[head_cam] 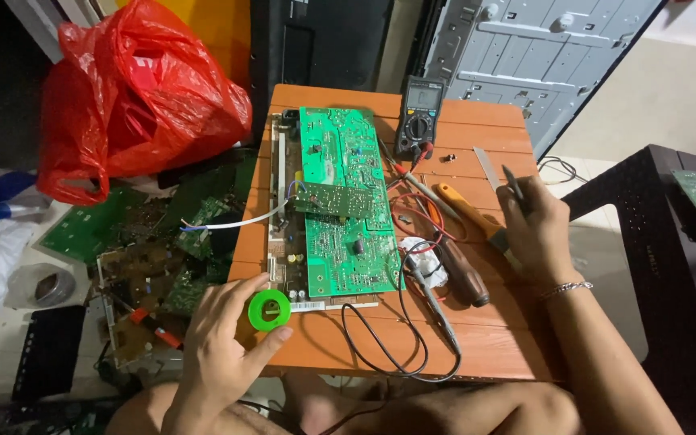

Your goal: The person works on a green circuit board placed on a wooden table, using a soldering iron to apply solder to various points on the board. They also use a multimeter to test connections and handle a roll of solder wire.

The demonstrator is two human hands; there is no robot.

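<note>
My left hand [223,342] holds a small round green spool [271,308] at the near left corner of an orange wooden table [493,342]. My right hand [535,229] is closed on a thin dark pointed tool [513,184] above the table's right side. Between the hands lies a large green circuit board [344,209] with a smaller board [333,200] resting across it. A white wire [243,221] runs off the board's left edge.
A black multimeter [420,117] with red and black leads sits at the table's far edge. An orange-handled screwdriver [465,211], a dark-handled tool [465,278] and a metal blade [486,167] lie right of the board. Left on the floor: red plastic bag [134,97], scrap boards [163,258].
</note>
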